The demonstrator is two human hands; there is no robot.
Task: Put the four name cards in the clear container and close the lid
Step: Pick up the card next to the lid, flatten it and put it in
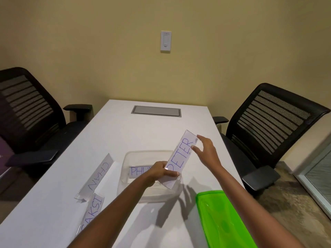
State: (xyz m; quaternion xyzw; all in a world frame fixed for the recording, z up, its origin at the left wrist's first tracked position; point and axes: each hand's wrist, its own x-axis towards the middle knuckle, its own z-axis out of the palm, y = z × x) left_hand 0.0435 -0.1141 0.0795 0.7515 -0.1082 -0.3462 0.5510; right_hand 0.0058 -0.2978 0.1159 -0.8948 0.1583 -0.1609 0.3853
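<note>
A clear container (125,176) sits open in the middle of the white table (143,129). One name card (138,170) lies flat inside it. Both my hands hold a second name card (182,154), tilted over the container's right rim. My left hand (159,171) grips its near end. My right hand (206,149) pinches its far end. A third name card (98,174) lies on the table left of the container. Nearer to me lies a fourth name card (92,212), partly hidden by my left forearm. The green lid (223,221) rests at the table's near right edge.
Black mesh office chairs stand at the table's left (26,108) and right (268,122). A grey cable hatch (156,111) is set into the far end of the table. A yellow wall with a white switch (165,41) lies beyond.
</note>
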